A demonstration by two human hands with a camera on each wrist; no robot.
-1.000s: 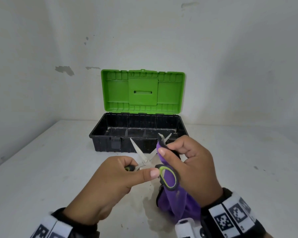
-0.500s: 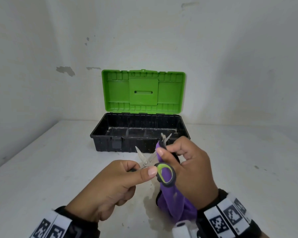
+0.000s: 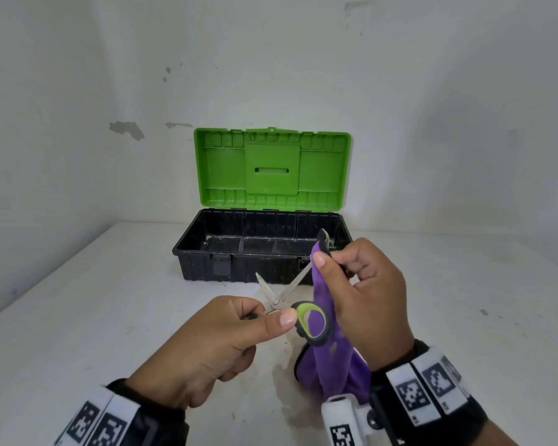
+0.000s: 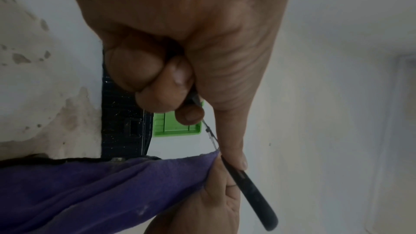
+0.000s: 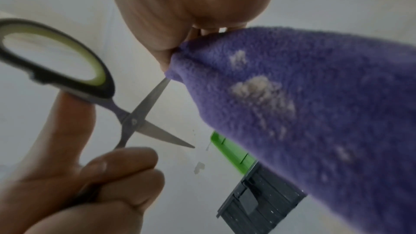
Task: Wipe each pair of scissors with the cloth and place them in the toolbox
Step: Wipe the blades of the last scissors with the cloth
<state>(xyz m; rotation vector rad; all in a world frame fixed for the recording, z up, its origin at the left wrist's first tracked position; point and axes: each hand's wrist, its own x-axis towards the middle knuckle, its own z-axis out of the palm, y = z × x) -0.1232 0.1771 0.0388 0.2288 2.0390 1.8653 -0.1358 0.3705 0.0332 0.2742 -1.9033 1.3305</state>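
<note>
Scissors (image 3: 277,302) with black-and-green handles are held in the air in front of the toolbox, blades spread apart. My left hand (image 3: 271,317) grips one handle near the pivot; the other handle loop (image 3: 311,323) sticks out to the right. My right hand (image 3: 327,257) pinches the purple cloth (image 3: 322,358) around the far end of the right blade. In the right wrist view the scissors (image 5: 133,122) show both blades, one running up into the cloth (image 5: 315,113). The black toolbox (image 3: 203,252) stands open behind, its green lid (image 3: 271,169) upright.
The toolbox sits on a white table (image 3: 78,317) against a white wall corner. The part of its inside that I can see holds nothing. A damp stain marks the table under my hands. The cloth's lower end hangs down to the table.
My right hand has slid the cloth up along the blade, from near the pivot towards the tip. The left hand keeps its hold on the handle, nearly still.
</note>
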